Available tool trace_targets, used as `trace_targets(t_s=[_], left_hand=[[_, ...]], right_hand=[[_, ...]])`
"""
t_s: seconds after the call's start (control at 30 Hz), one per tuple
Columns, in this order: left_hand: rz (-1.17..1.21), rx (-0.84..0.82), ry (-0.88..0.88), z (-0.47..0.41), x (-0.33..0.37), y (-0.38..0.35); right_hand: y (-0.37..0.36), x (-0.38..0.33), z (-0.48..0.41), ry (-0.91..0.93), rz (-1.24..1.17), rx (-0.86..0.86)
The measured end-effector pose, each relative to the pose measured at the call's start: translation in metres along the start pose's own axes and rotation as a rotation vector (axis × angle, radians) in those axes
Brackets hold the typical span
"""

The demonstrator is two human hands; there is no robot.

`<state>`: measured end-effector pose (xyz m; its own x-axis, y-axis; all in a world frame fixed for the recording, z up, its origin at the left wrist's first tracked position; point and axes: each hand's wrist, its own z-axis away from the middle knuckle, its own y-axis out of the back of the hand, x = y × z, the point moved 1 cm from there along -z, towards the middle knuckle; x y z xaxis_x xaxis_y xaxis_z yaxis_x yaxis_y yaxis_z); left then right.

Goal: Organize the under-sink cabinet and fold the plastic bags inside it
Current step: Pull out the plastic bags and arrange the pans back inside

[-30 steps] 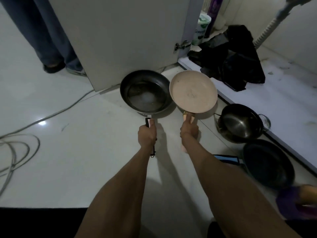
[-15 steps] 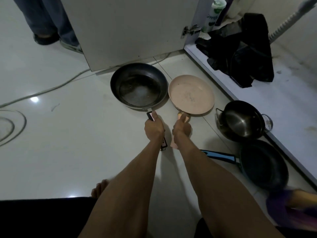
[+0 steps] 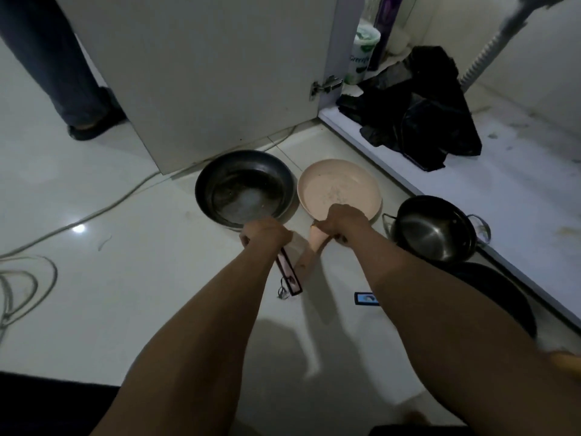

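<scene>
Mid-frame, left hand [image 3: 265,236] was clenched round the dark pan [image 3: 245,188] handle, right hand [image 3: 341,223] gripping the pink pan [image 3: 339,187] handle, both pans side by side on the floor.

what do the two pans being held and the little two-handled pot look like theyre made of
Dark frying pan: probably metal with a worn dark coating; dull sheen, pale patch at centre. Pink pan: matte, speckled coating, perhaps ceramic-style; handle looks like pale wood or plastic. Two-handled pot: likely stainless steel; bright mirror-like glare inside.
</scene>
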<state>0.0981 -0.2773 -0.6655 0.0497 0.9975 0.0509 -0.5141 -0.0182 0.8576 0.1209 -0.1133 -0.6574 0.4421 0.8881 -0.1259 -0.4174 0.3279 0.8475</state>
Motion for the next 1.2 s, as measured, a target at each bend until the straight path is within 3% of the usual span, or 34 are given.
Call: trace_targets(t_s=[0.13, 0.33, 0.5, 0.67, 0.9, 1.2], left_hand=[[-0.002, 0.116, -0.097, -0.01, 0.038, 0.067], [-0.057, 0.367, -0.382, -0.008, 0.129, 0.171], [-0.069, 0.477, -0.52, -0.007, 0.19, 0.234], [-0.183, 0.553, -0.595, -0.016, 0.231, 0.258], [-0.089, 0.458, -0.688, -0.079, 0.286, 0.236], [-0.058, 0.247, -0.801, -0.196, 0.339, 0.202]], right_hand=[[0.066, 0.006, -0.01, 0.113, 0.091, 0.045], [0.181, 0.039, -0.015, 0.184, 0.053, 0.364], [0.251, 0.112, -0.013, 0.136, -0.066, 0.533], [0.257, 0.181, -0.026, 0.005, -0.129, 0.564], [0.237, 0.223, -0.06, -0.084, -0.264, 0.59], [0.219, 0.248, -0.156, -0.236, -0.381, 0.477]])
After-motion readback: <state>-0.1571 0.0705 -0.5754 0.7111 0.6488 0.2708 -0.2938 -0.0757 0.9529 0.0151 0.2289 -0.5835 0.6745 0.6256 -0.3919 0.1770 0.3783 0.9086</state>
